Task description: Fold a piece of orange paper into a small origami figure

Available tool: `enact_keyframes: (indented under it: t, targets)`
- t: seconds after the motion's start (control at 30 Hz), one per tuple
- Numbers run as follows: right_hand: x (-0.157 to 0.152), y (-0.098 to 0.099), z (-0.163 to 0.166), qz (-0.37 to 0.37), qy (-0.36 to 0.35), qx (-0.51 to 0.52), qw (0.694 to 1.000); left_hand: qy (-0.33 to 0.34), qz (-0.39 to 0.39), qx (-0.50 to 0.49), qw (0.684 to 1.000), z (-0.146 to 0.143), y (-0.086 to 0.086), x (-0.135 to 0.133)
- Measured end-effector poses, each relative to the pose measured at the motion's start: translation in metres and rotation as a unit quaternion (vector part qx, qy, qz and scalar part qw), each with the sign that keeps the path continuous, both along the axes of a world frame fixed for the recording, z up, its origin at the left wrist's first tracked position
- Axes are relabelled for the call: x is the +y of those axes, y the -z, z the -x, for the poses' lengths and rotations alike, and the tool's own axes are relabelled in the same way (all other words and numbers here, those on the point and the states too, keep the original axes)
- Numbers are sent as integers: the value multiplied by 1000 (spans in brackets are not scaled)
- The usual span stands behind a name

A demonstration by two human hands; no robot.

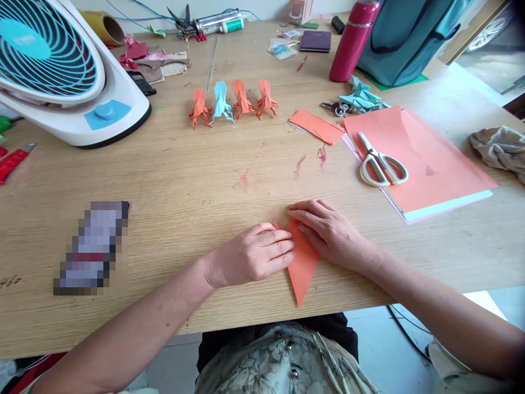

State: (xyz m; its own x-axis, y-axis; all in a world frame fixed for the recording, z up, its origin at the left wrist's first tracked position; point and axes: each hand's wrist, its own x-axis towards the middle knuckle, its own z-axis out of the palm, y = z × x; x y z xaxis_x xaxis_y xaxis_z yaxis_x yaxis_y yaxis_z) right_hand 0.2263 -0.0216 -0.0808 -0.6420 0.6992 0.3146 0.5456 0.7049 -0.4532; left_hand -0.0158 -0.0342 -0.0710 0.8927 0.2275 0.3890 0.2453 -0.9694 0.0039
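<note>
Head view: between the left hand (260, 253) and the right hand (332, 232), both touching it, folded orange paper (302, 268) is held against the desk (184, 180), its long axis running toward the near edge, where it tapers to a point. Its upper left is covered by the left fingers, laid together; its upper right is pressed by bent right fingers. Whether either pinches cannot be told. Smooth, matte, crisp-edged paper is set against wood grain.

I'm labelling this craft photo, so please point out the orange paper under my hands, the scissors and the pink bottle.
Orange paper (302, 267): head view, on its uncovered lower part.
Scissors (375, 154): head view, where blades meet handles.
Pink bottle (353, 46): head view, middle of its body.
</note>
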Motion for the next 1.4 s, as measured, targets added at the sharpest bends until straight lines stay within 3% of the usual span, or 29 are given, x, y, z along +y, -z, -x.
enact_keyframes:
  t: [0.2, 0.4, 0.7, 0.83, 1.03, 1.2, 1.4]
  targets:
    - [-1, 0, -1, 4, 2, 1, 1000, 0, 71, -25, 997, -1, 5, -1]
    - [0, 0, -1, 12, 3, 14, 1000, 10, 154, 18, 988, -3, -2, -3]
    - [1, -3, 0, 19, 13, 18, 1000, 114, 4, -39, 993, -18, -6, -13]
    - [2, -2, 1, 18, 13, 16, 1000, 108, -59, -49, 991, -18, -7, -16]
    - [-11, -16, -8, 57, 6, 42, 997, 2, 43, -130, 991, -18, -5, -19]
    - [-41, -23, -25, 77, -107, 59, 990, -20, 102, -160, 982, -19, 0, -21]
    - [-59, -8, -19, 6, -47, -41, 998, -32, 190, -154, 969, -13, -4, -17]
